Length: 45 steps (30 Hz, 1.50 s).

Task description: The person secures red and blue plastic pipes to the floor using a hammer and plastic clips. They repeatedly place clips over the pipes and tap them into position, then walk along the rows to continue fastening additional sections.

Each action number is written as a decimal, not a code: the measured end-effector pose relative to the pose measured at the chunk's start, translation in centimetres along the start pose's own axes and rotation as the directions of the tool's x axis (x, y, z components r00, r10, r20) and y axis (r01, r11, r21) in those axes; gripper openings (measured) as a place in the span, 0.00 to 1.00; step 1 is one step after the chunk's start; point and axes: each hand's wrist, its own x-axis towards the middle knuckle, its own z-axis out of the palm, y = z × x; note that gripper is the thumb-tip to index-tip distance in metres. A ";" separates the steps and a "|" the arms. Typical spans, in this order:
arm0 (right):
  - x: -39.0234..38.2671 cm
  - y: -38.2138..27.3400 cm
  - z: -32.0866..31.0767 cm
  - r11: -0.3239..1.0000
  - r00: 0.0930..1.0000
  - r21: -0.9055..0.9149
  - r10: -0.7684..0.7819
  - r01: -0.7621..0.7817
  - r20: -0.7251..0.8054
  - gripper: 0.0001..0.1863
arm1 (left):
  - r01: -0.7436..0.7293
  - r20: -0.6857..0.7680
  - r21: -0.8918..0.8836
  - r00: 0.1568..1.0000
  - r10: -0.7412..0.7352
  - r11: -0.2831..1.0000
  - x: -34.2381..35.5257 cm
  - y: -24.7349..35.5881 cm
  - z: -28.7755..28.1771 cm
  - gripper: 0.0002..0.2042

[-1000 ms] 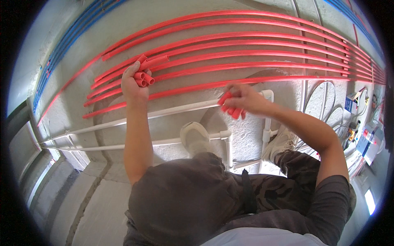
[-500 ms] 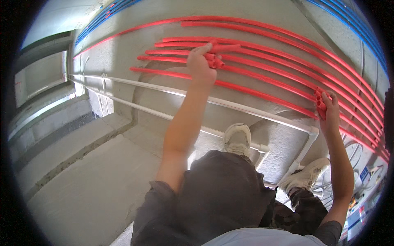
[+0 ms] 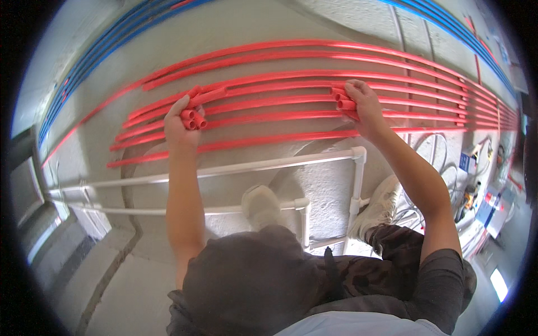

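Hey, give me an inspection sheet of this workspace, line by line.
Surface: pale grey, plaster-like, with long red plastic tubes in rows.
Job's things: short, hollow red plastic tubes, in two bundles.
Clutter: blue-and-white boxes, far right.
Hands: left hand and right hand each closed around one bundle.
Cables: thin pale loops at right; cable or hose, can't tell.
Surroundings: white plastic pipes with elbows; blue tubes, upper left.

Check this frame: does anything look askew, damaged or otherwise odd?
One slight thing: in the left hand, one short red tube points off to the right, while its neighbouring tubes turn their open ends toward the camera, so the bunch looks askew. No spill or damage shows.
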 end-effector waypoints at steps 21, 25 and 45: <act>8.8 -4.3 14.9 0.999 0.980 -0.051 0.019 -0.010 0.196 0.16 | 0.142 0.132 0.334 0.972 -0.195 0.932 1.9 2.3 4.5 0.09; 9.5 -4.6 16.7 0.987 0.974 -0.157 0.051 -0.016 0.219 0.12 | 0.167 0.089 0.375 0.972 -0.215 0.912 3.4 3.3 3.4 0.09; 10.4 -3.5 24.5 0.617 0.944 -0.726 -0.093 0.304 0.317 0.23 | -0.059 0.114 0.355 0.993 0.019 0.933 4.1 5.7 1.1 0.10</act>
